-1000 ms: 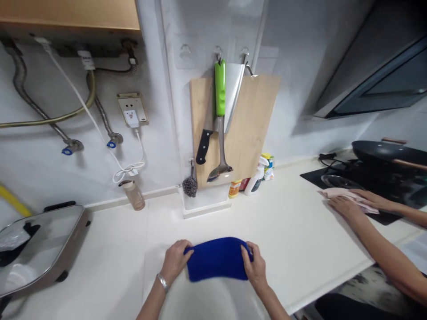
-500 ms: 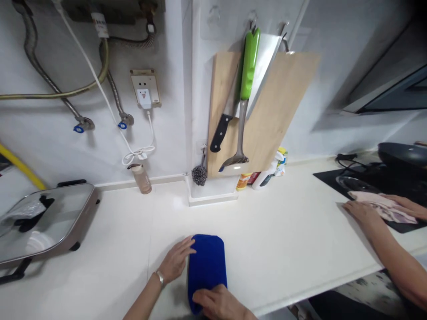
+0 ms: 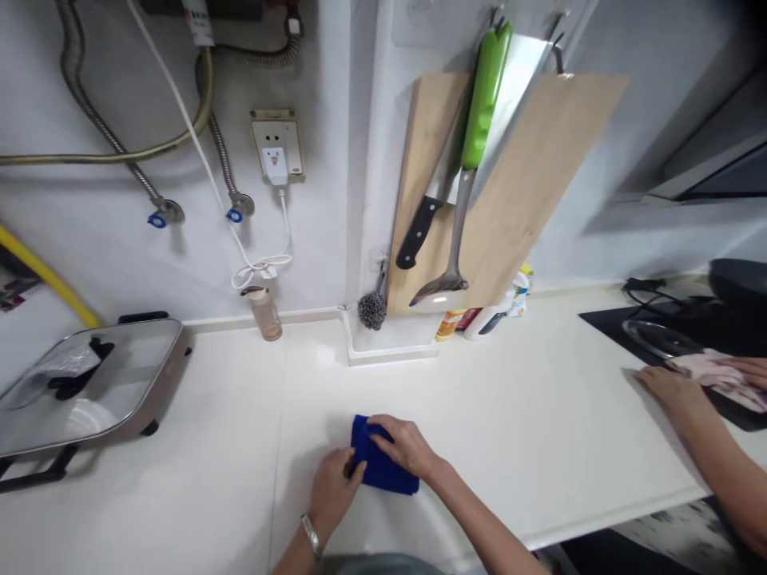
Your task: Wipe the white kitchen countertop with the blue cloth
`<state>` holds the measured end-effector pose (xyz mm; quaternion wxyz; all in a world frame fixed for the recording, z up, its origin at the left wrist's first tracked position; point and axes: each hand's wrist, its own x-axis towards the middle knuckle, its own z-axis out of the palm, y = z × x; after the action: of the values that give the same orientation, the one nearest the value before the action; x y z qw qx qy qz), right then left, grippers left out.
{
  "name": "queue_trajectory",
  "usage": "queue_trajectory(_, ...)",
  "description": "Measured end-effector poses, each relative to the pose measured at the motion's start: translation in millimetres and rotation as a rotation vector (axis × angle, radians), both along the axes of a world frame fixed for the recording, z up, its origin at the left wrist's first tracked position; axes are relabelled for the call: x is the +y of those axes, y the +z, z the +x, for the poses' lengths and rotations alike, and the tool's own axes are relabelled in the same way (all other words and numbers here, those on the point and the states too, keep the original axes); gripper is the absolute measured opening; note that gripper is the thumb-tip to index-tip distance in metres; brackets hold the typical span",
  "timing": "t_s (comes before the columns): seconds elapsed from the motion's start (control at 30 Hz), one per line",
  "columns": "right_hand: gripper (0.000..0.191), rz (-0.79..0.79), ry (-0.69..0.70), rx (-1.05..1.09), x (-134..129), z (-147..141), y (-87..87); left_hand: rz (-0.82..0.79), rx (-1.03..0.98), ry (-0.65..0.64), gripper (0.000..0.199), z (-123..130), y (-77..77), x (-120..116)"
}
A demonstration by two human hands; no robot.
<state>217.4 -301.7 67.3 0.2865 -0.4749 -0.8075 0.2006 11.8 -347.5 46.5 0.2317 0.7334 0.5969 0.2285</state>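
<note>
A blue cloth lies folded into a small block on the white countertop in front of me. My left hand, with a silvery bracelet at the wrist, pinches the cloth's left edge between thumb and fingers. From the right, my right hand reaches over the cloth's far side, its thumb and fingers closed on the upper left edge. Part of the cloth is hidden under the right hand.
An electric pan with a glass lid stands at left, a small bottle near the wall. A cutting board, knives and a ladle hang ahead. At right, another person's hands press a pinkish cloth onto the black cooktop.
The blue cloth has been folded over from a long strip into a shorter block. My right hand has gone from its near end to its far edge; my left hand now pinches it.
</note>
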Motion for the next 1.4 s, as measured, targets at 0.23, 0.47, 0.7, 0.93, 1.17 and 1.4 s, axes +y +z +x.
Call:
queue_trajectory(0.23, 0.038, 0.105, -0.303, -0.02, 7, 18, -31.6, 0.062, 0.116, 0.14, 0.035, 6, -5.9, 3)
queue_trajectory(0.47, 0.038, 0.032, -0.404, 0.087, -21, 14, -64.5, -0.09, 0.25, 0.123, 0.041, 18, 1.9, 10)
queue_trajectory(0.7, 0.028, -0.007, -0.453, 0.224, -16, 11, -60.9, -0.249, 0.348, -0.003, 0.014, -6, 35.8, 47)
queue_trajectory(0.93, 0.035, 0.009, -0.575, 0.344, -55, 50, -68.6, -0.076, 0.408, 0.036, 0.02, -87, 73.1, 118)
queue_trajectory(1.17, 0.043, 0.095, -0.691, 0.171, -105, 92, -109.1, 0.238, 0.362, 0.135, 0.048, -62, 5.9, 78)
queue_trajectory(1.4, 0.055, 0.176, -0.596, 0.027, -117, 91, -126.0, 0.406, 0.326, 0.215, 0.069, -19, -43.5, 59)
